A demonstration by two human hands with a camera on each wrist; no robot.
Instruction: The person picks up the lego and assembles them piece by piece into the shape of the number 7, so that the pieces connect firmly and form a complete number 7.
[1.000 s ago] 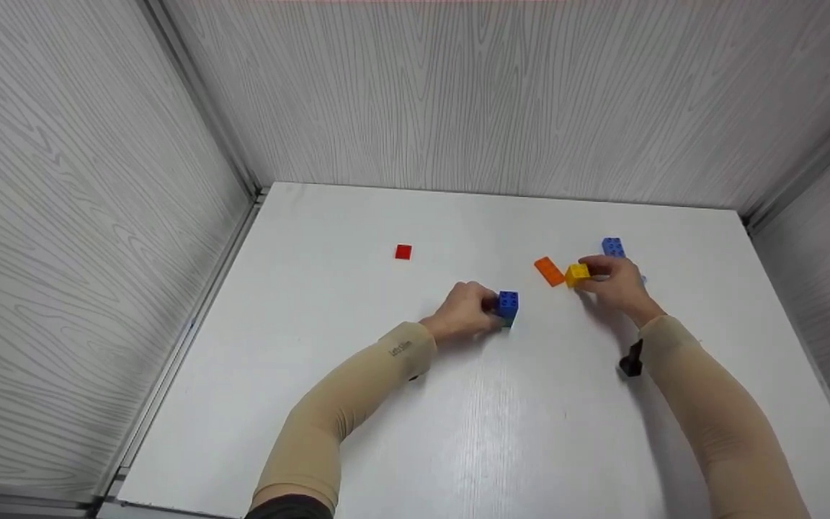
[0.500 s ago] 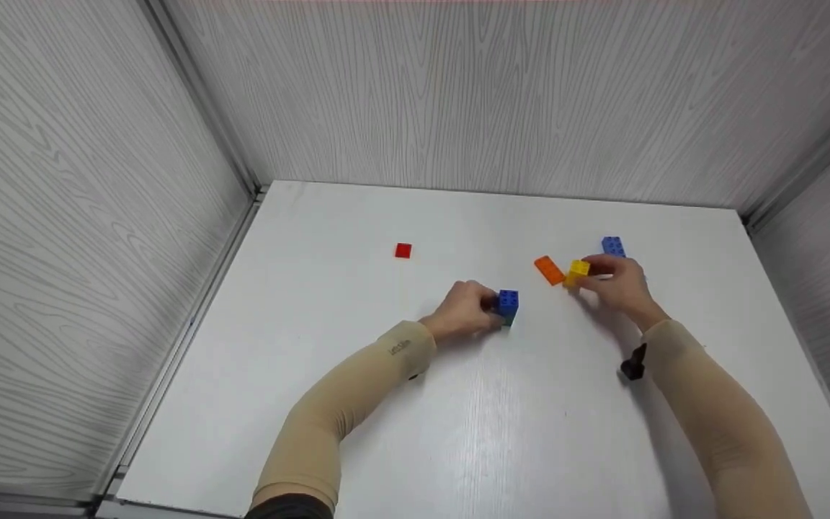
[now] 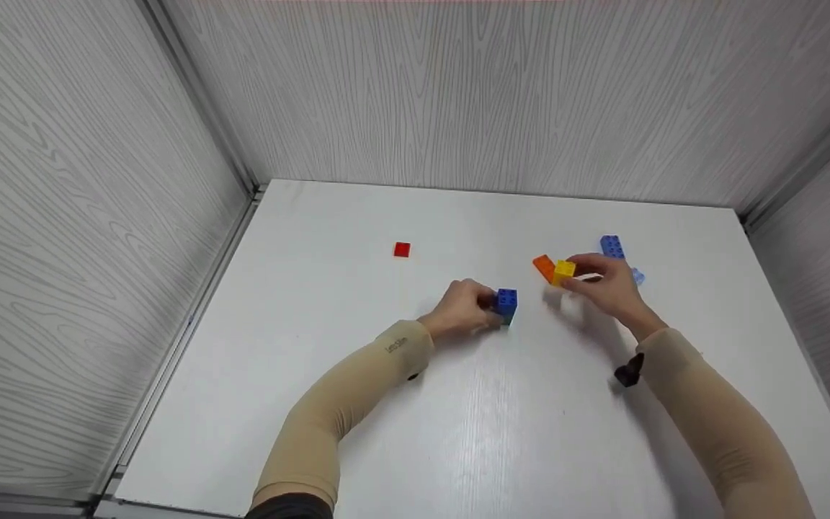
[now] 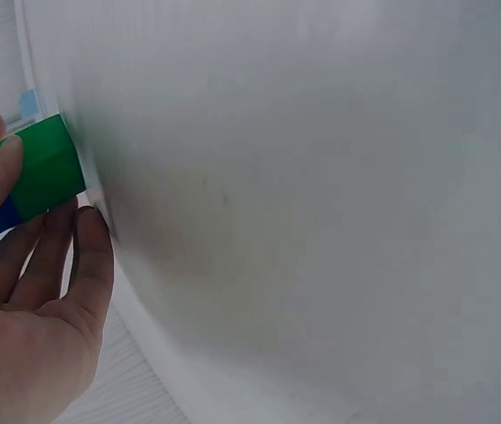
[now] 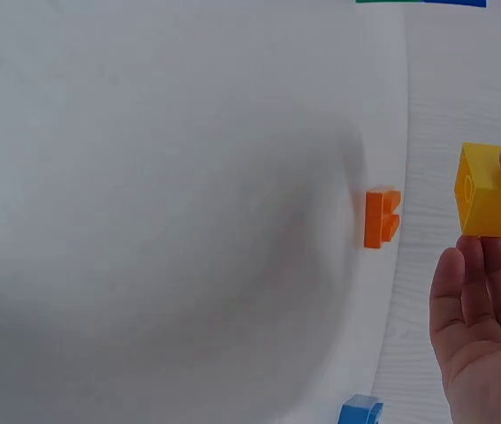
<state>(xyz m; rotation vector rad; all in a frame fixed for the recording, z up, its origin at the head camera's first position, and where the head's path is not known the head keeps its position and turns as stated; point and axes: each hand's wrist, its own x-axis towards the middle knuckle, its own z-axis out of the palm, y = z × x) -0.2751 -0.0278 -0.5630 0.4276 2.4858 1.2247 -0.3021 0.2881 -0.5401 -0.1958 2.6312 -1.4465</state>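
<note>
My left hand (image 3: 462, 311) grips a two-brick stack standing on the table, a dark blue brick (image 3: 507, 300) on top of a green brick (image 4: 49, 166). Its thumb lies across the stack in the left wrist view. Between thumb and fingers, my right hand (image 3: 608, 287) pinches a yellow brick (image 3: 563, 271), held up off the table; its hollow underside shows in the right wrist view (image 5: 496, 191). Just behind the yellow brick lies a flat orange brick (image 3: 543, 267), partly covered by it in the head view.
A small flat red brick (image 3: 402, 249) lies alone toward the back. Beyond the right hand are a blue brick (image 3: 612, 246) and a light blue piece (image 3: 637, 276), the latter partly hidden. Pale wood-grain walls (image 3: 458, 94) enclose the white table (image 3: 328, 238) behind and at the sides.
The yellow brick has risen off the table beside the orange brick and shifted left in my right hand. More of the light blue piece shows. My left hand stays on the stack.
</note>
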